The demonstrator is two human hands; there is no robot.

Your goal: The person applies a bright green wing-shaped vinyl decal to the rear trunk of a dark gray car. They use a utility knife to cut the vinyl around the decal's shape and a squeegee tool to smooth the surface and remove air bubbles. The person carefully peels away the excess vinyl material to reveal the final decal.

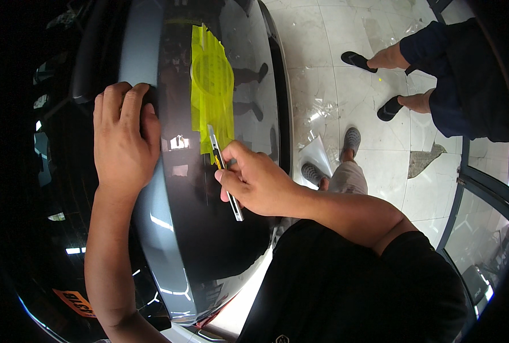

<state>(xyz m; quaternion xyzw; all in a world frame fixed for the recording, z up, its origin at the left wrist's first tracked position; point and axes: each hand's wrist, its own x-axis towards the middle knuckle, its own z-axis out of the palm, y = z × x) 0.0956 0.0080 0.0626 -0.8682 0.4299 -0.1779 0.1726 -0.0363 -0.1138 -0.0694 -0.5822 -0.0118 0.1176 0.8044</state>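
My right hand [260, 183] is closed around a slim box cutter [235, 208] with a silver body. Its narrow blade points away from me and lies over the near part of a bright yellow translucent strip [211, 74]. That strip is stuck to the glossy dark panel [194, 234] of a vehicle, and its ends look ragged. Within it shows a rounded outline, whose nature I cannot make out. To the left, my left hand [126, 140] rests on the vehicle beside the grey-blue body edge [142, 51], fingers bent and slightly apart, nothing visible in it.
Dark glass with an orange label [74, 302] lies at left. On the tiled floor [374, 171] right of the vehicle are my feet in grey shoes [352, 140] and a clear plastic sheet [318, 153]. Another person's sandalled feet [357, 61] stand beyond, near a framed glass door [452, 220].
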